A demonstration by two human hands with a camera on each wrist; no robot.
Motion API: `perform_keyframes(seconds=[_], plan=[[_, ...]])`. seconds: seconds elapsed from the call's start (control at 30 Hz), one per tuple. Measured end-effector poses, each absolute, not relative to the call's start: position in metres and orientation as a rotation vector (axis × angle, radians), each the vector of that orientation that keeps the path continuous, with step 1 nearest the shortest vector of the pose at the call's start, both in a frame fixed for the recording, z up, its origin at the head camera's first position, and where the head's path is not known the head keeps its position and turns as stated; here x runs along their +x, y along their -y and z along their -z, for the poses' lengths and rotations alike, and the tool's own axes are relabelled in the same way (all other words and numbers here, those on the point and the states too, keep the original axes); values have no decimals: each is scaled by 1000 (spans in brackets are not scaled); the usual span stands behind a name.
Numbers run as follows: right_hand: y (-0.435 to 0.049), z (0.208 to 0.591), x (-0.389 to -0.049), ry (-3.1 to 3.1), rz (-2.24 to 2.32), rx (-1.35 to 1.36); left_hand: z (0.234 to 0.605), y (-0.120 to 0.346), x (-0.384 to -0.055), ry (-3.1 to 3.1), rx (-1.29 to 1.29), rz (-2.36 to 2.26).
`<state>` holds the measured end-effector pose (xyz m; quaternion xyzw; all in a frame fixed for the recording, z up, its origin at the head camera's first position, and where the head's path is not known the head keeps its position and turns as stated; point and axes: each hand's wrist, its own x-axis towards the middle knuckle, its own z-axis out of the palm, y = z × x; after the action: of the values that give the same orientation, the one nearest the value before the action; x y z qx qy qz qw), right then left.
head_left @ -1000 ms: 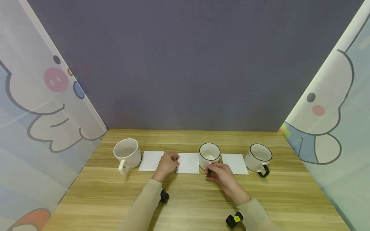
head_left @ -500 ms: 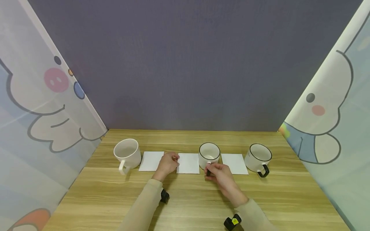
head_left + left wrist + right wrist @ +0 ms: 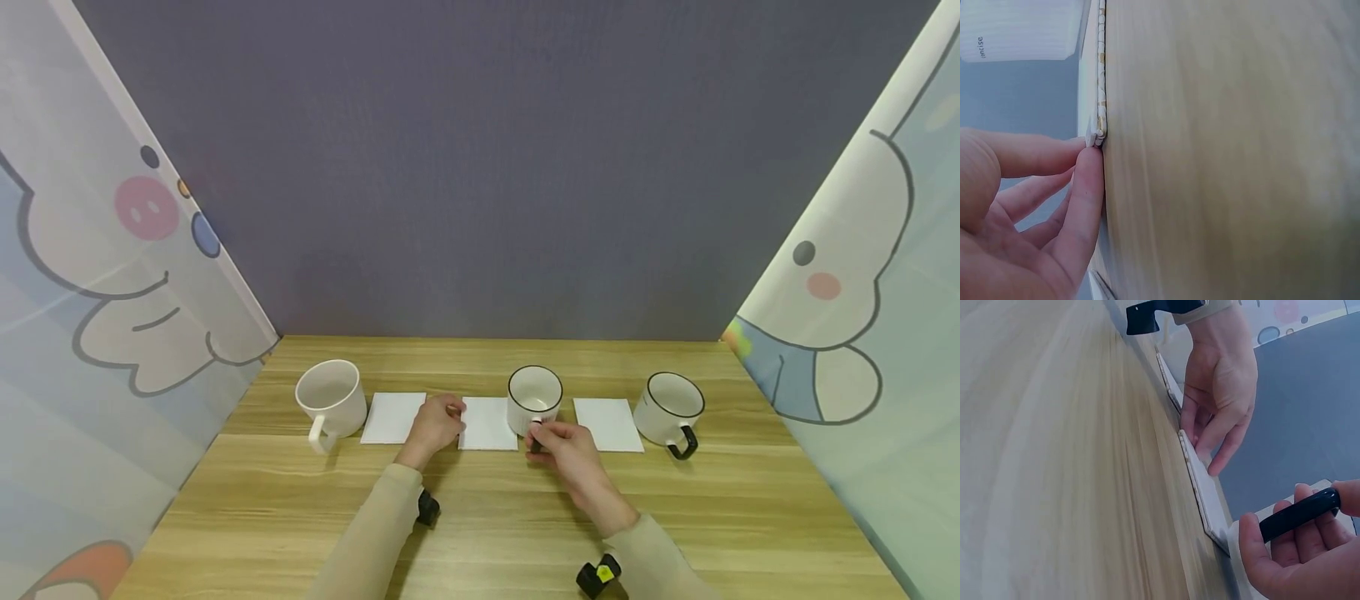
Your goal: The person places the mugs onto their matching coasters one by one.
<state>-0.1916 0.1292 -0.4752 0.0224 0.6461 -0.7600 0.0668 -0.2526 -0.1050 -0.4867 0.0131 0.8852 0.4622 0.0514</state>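
A white mug [image 3: 534, 388] with a dark rim and black handle [image 3: 1297, 515] overlaps the right edge of the middle white square coaster [image 3: 483, 423] in the head view. My right hand [image 3: 576, 463] grips that handle, its thumb and fingers curled round it. At the coaster's left edge, my left hand [image 3: 433, 429] pinches the corner between thumb and finger. The left wrist view shows those fingertips [image 3: 1090, 165] right at the coaster's thin edge, with the printed mug wall at the upper left. The mug's base is partly hidden behind my right hand.
Another white coaster [image 3: 393, 418] lies left of my left hand, and one more coaster [image 3: 609, 425] lies on the right. An all-white mug [image 3: 332, 400] stands far left; a black-handled mug [image 3: 669, 408] stands far right. A dark panel [image 3: 495, 183] rises behind the wooden table [image 3: 510, 533].
My right hand has moved the mug slightly left and away from me, further over the middle coaster. My left hand has stayed in place at the coaster's edge.
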Motion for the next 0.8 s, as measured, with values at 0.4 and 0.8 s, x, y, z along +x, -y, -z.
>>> perform_keyframes(seconds=[0.4,0.8], plan=[[-119,466,-188,-1927,2323,42,488,107,-253,-2684,37,-1404],[-112,450,-190,-1934,2377,8,488,106,-256,-2695,34,-1392]])
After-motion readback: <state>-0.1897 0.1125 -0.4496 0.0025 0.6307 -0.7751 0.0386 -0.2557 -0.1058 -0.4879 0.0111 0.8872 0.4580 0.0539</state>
